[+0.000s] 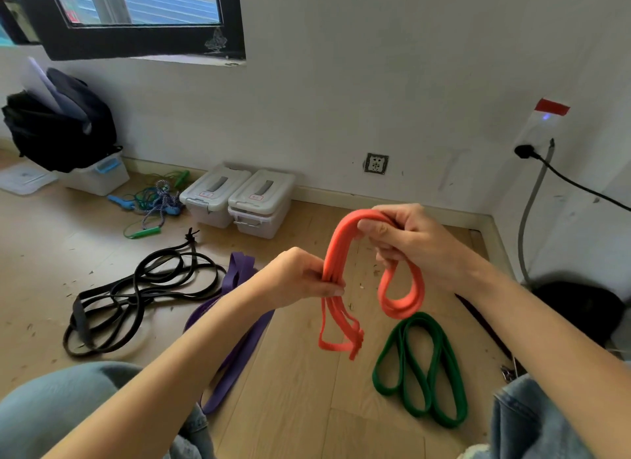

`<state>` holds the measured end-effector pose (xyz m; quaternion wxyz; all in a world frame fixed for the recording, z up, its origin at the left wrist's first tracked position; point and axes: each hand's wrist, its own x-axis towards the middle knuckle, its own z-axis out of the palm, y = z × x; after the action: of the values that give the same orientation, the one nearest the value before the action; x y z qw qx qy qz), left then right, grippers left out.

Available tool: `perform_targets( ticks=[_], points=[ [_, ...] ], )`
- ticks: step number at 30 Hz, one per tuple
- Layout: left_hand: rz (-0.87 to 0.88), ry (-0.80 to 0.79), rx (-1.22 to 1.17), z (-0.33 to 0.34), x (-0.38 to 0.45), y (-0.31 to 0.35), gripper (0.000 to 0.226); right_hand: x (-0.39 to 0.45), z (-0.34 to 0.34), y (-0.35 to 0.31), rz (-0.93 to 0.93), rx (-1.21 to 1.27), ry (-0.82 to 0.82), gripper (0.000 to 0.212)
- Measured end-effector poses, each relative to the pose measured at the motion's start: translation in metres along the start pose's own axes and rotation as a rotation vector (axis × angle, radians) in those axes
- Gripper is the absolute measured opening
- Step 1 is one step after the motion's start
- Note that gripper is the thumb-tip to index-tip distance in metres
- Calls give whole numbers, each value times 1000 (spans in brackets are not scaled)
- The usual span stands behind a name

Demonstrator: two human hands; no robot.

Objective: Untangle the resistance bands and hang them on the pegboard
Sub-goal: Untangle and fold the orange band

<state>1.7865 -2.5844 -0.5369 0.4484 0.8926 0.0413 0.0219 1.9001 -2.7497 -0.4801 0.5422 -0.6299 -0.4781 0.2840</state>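
Note:
An orange resistance band (336,250), folded into several strands, is held up above the wooden floor. My left hand (300,277) pinches the bundled strands at their left side; loose loops hang below it. My right hand (409,243) grips the top of the band's arch, and a coil dangles under it. On the floor lie a green band (423,366) folded in loops at the right, a purple band (239,342) partly hidden behind my left forearm, and a tangle of black bands (136,294) at the left. No pegboard is in view.
Two white lidded bins (239,199) stand by the wall, with jump ropes (153,202) heaped to their left. A black backpack (58,130) sits on another bin at far left. A black cable (580,185) runs from a wall plug at right. My knees frame the bottom corners.

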Motion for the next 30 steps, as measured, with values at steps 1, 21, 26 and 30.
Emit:
perform_targets(
  ticks=[1,21,26,30],
  points=[
    [16,-4,-46,1,0,0,15,0,0,0,-16,67,37,22],
    [-62,189,-622,-14,-3,38,26,-7,4,30,185,283,15,28],
    [-134,122,-524,-8,10,16,29,2,12,51,233,107,114,30],
    [-141,5,-431,0,17,-5,25,14,19,70,197,-32,132,11]
  ],
)
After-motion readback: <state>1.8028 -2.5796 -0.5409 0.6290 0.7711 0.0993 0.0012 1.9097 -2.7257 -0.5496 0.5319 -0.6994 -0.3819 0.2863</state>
